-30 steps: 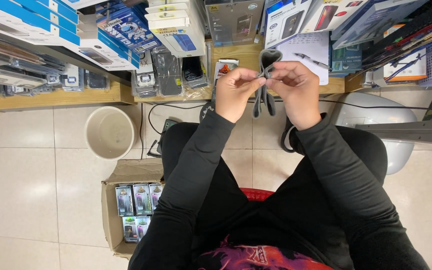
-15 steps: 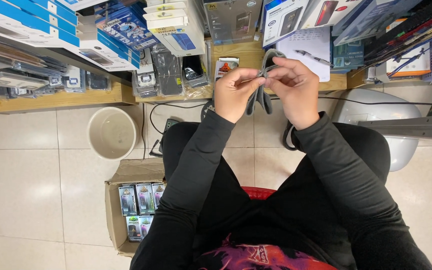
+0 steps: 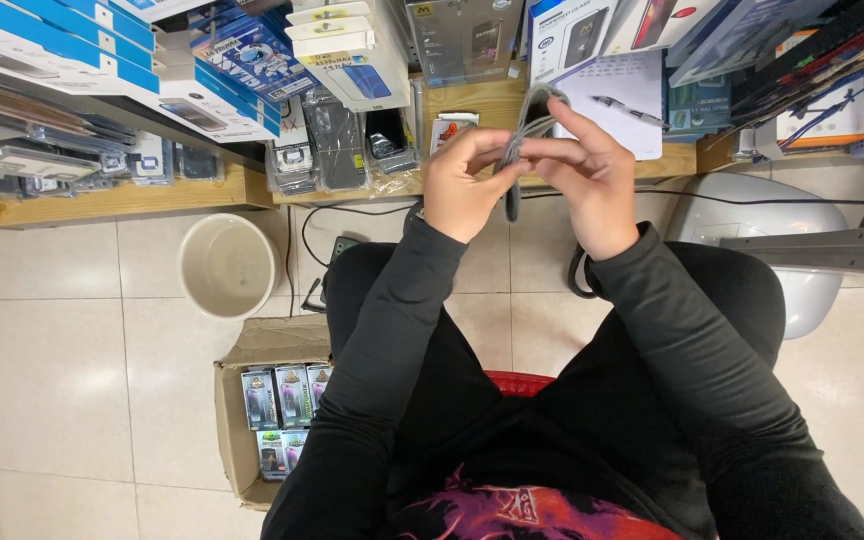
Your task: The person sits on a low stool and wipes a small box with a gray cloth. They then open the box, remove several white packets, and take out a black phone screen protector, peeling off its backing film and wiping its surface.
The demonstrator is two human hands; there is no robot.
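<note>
- Wooden shelf runs along the top, above the tiled floor.
- Cream bucket on the floor just below the shelf.
- Cardboard box of small packaged goods below the bucket, open.
- Blue and white boxes stacked on the shelf, upper left.
- Open notebook with pen on the shelf, right of centre.
- Black cable trails below the shelf edge, right.
</note>
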